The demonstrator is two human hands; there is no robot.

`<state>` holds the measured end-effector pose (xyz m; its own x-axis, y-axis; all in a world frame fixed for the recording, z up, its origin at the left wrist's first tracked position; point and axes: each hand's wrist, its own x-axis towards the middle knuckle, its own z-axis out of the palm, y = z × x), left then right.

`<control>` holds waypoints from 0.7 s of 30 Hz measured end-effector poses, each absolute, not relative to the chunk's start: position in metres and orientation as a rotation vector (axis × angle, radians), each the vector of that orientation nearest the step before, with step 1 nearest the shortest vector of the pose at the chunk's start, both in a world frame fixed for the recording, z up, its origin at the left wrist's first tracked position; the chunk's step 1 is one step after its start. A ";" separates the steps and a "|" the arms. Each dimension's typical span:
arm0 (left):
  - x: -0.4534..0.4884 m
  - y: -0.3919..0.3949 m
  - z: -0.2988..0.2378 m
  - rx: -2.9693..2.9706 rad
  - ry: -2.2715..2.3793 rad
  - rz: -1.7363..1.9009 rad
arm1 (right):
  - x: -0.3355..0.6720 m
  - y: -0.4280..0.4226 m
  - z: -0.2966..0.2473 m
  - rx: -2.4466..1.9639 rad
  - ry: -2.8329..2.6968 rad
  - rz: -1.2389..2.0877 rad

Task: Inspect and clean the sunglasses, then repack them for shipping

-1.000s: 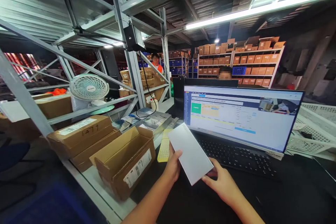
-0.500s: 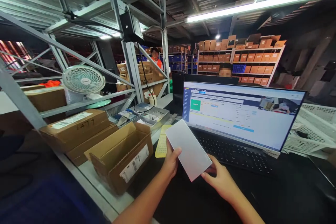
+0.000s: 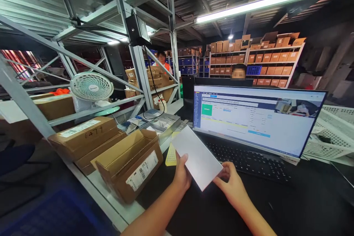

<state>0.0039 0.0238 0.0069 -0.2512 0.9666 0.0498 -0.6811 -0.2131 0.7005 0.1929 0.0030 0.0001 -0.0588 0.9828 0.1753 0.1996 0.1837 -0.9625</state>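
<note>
A plain white, flat box (image 3: 197, 159) is held tilted above the black desktop, in front of the keyboard. My left hand (image 3: 182, 175) grips its left edge, thumb on the upper face and the other fingers hidden underneath. At the lower right corner, my right hand (image 3: 230, 181) pinches the box's edge between thumb and curled fingers. Yellow label sheets (image 3: 171, 155) lie just behind my left hand, partly covered by the box.
An open cardboard carton (image 3: 145, 171) stands at the left, beside stacked closed cartons (image 3: 83, 134). A lit monitor (image 3: 260, 118) and black keyboard (image 3: 249, 162) are ahead. White baskets (image 3: 332, 143) stand at right, a metal tray (image 3: 168, 123) behind the carton. Two people are farther back.
The white box has shifted slightly left and its upper face looks brighter. My right hand's fingers have curled in more at the box's corner. The camera view has shifted a little.
</note>
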 end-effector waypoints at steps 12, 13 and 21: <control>0.004 0.023 0.018 0.297 0.718 1.553 | 0.184 -0.002 -0.004 -1.194 -1.503 0.956; 0.003 0.024 0.019 0.300 0.714 1.550 | 0.186 0.000 -0.005 -1.188 -1.505 0.956; 0.002 0.021 0.010 0.649 0.706 1.710 | 0.216 0.007 0.013 -0.974 -1.504 1.051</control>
<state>0.0015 0.0210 0.0100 -0.2290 0.9712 0.0655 -0.6427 -0.2014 0.7392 0.2164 0.0075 0.0126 -0.1586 0.9467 0.2804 0.0615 0.2929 -0.9542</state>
